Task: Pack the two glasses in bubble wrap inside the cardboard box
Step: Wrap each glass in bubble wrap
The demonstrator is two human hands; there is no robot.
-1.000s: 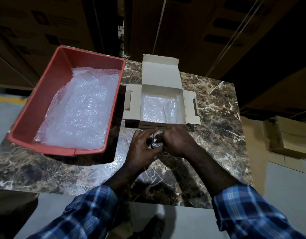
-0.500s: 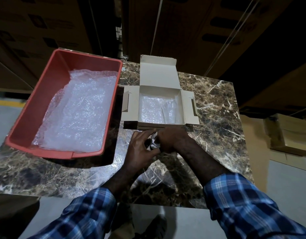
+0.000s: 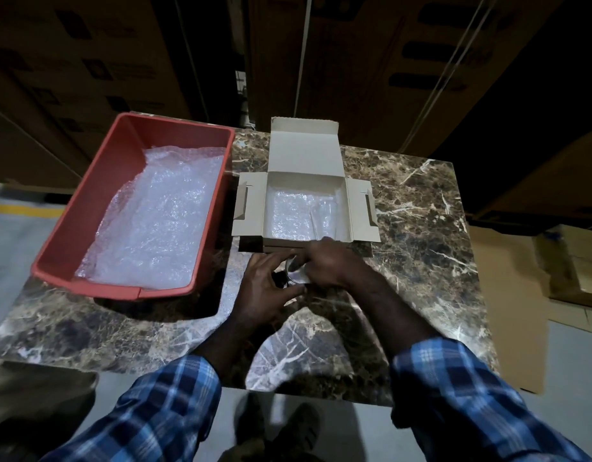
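An open cardboard box (image 3: 361, 211) sits at the middle back of the marble table, its lid and side flaps spread. Bubble wrap (image 3: 294, 215) lines its floor, and a clear wrapped shape lies at its right side. Just in front of the box, my left hand (image 3: 264, 291) and my right hand (image 3: 328, 265) close around a small clear glass (image 3: 293, 275) held between them above the tabletop. Fingers of both hands curl round it, hiding most of it.
A red plastic tub (image 3: 88, 208) holding sheets of bubble wrap (image 3: 161, 215) stands on the table's left part. The marble table (image 3: 421, 228) drops off at the front edge near my sleeves. Cardboard cartons (image 3: 574, 268) lie on the floor to the right.
My hands have stayed together on the glass in front of the box and shifted only slightly. The box and tub have not moved.
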